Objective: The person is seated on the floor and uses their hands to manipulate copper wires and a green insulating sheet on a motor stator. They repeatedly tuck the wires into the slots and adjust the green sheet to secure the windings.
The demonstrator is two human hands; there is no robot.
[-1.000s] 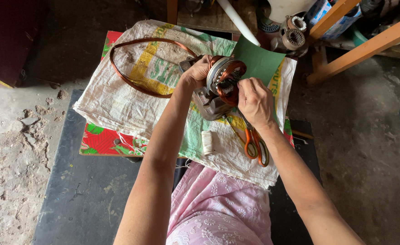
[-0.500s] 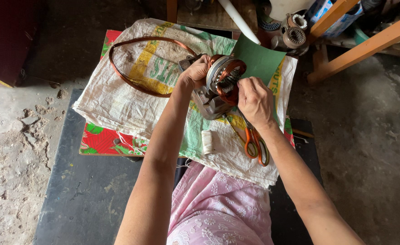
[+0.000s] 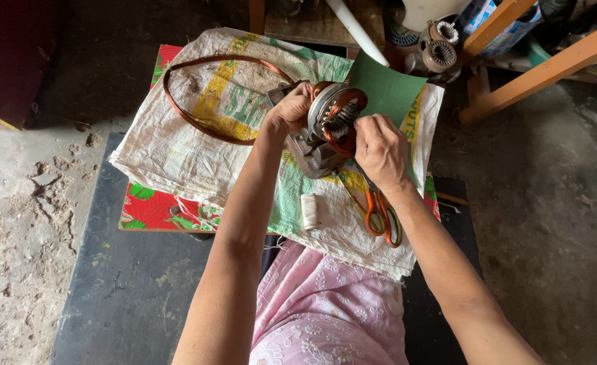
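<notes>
A round metal motor stator (image 3: 331, 118) with copper windings stands tilted on a white woven sack (image 3: 197, 149). My left hand (image 3: 290, 108) grips its left rim. My right hand (image 3: 378, 150) pinches at the copper winding on its right side. A loose loop of copper wire (image 3: 200, 91) lies on the sack to the left. Orange-handled scissors (image 3: 379, 211) lie just below my right hand, and a small spool of white thread (image 3: 309, 211) lies nearer my lap.
A green sheet (image 3: 387, 88) lies behind the stator. The sack covers a low board with a red and green patterned cloth (image 3: 156, 209). Orange wooden frame legs (image 3: 535, 61) and other motor parts (image 3: 437, 47) stand at the back right. Concrete floor surrounds.
My hands and the stator stay in nearly the same place; the right hand's fingers have shifted slightly on the winding.
</notes>
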